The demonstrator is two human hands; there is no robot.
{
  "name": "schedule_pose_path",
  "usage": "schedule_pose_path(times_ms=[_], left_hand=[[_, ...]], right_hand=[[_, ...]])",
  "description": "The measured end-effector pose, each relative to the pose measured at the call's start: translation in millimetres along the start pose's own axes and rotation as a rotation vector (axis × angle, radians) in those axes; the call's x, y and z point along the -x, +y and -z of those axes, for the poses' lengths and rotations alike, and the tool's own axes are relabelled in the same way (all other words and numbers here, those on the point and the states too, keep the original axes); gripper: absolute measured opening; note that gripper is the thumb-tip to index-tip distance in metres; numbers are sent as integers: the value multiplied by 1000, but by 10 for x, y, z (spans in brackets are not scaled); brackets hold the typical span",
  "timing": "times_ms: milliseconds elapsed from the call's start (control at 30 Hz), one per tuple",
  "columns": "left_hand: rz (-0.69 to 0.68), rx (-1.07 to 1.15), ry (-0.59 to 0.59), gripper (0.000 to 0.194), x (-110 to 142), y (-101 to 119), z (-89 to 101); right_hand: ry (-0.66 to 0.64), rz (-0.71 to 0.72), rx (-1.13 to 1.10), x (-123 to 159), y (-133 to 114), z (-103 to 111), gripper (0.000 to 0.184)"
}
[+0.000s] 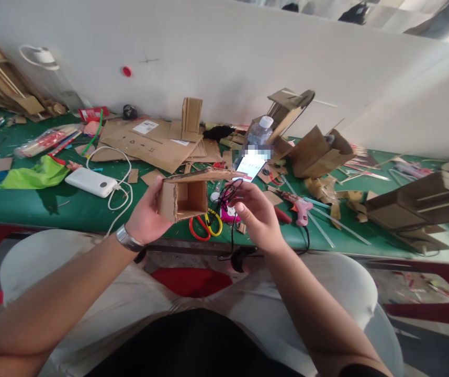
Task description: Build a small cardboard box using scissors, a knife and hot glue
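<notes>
My left hand (152,212) grips the left side of a small cardboard box (168,201), held above the table's front edge. The box's open end faces me, and a longer cardboard flap on top reaches out to the right. At the flap's right end, my right hand (258,212) has its fingers curled around a loose tangle of thin black cable (224,196); part of the grip is hidden. Below the cable lies a pink item (229,213). Scissors with red and yellow handles (200,229) rest on the table between my hands. Behind the right hand is a lit phone (250,165).
A pink glue gun (301,207) and clear glue sticks (326,230) lie right. Cardboard constructions (416,204) stand farther right. A white power bank (91,181) with cable lies left. Flat cardboard (149,144) and a water bottle (259,132) are at the back of the green table (138,201).
</notes>
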State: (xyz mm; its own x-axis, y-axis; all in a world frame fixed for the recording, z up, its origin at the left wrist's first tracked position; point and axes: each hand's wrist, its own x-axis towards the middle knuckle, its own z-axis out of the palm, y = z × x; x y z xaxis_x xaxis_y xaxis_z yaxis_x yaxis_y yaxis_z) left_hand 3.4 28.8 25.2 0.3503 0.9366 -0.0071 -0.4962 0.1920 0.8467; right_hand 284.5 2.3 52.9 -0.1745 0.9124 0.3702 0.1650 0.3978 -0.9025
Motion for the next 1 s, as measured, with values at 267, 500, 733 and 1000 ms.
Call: schedule_pose_path(times_ms=[267,500,733,1000], left_hand=[[-9,16,27,45,9,-83,18],[29,103,66,48,-40,-25,-3],[11,189,222,43,-41,113,-134],[18,157,296,55,25,174,-166]], right_hand=[[26,-164,-299,-19,-81,-34,45],[53,-221,-390,-17,-169,18,46],[152,-91,-274,-32,-278,285,49],[707,-15,588,-223,15,1322,22]])
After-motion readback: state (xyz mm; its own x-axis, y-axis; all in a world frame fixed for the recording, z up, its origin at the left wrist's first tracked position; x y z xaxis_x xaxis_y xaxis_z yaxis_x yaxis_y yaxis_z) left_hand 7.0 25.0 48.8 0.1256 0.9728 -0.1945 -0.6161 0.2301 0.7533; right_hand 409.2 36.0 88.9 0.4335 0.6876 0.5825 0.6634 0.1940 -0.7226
